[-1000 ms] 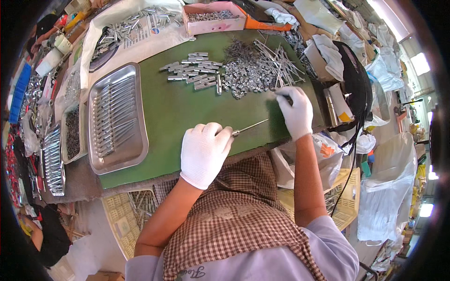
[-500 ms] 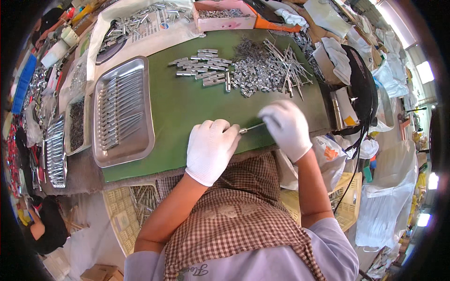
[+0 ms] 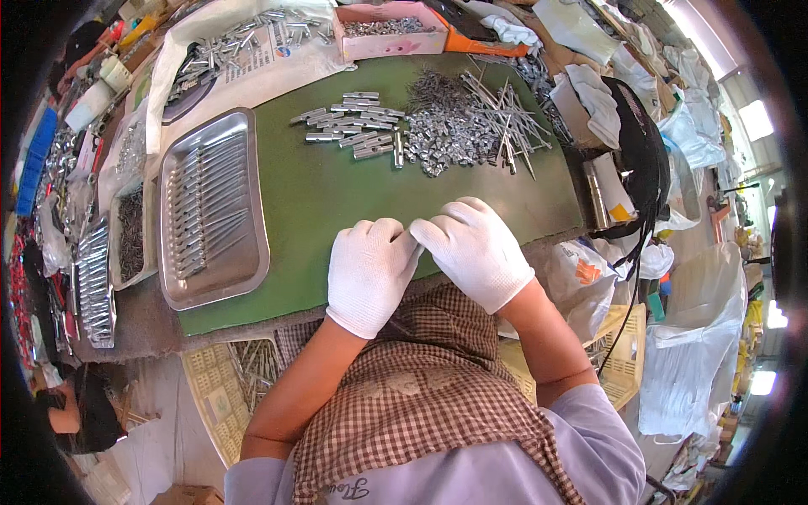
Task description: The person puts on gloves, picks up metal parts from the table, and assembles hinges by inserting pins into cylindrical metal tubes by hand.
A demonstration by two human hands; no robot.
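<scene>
My left hand (image 3: 370,271), in a white knit glove, is closed above the near edge of the green work mat (image 3: 303,202). My right hand (image 3: 473,254), gloved likewise, presses its closed fingertips against the left ones. The thin metal rod with a small sleeve seen in the left hand earlier is now hidden by the fingers. Beyond the hands lie short metal tubes (image 3: 353,126), a heap of small shiny metal fittings (image 3: 446,141), thin metal rods (image 3: 520,126) and fine dark pins (image 3: 436,87). Left of them, a steel tray (image 3: 263,227) holds a row of rods with sleeves.
A pink box (image 3: 391,44) of small parts and a white sack (image 3: 324,63) bearing tubes line the far side. A metal cylinder (image 3: 599,195) stands at the right edge by a black bag (image 3: 644,143). Yellow crates (image 3: 206,379) sit below the table.
My right hand has come left and down to meet the left hand's fingertips. The rod and sleeve that stuck out between them have gone out of sight. The view has shifted slightly.
</scene>
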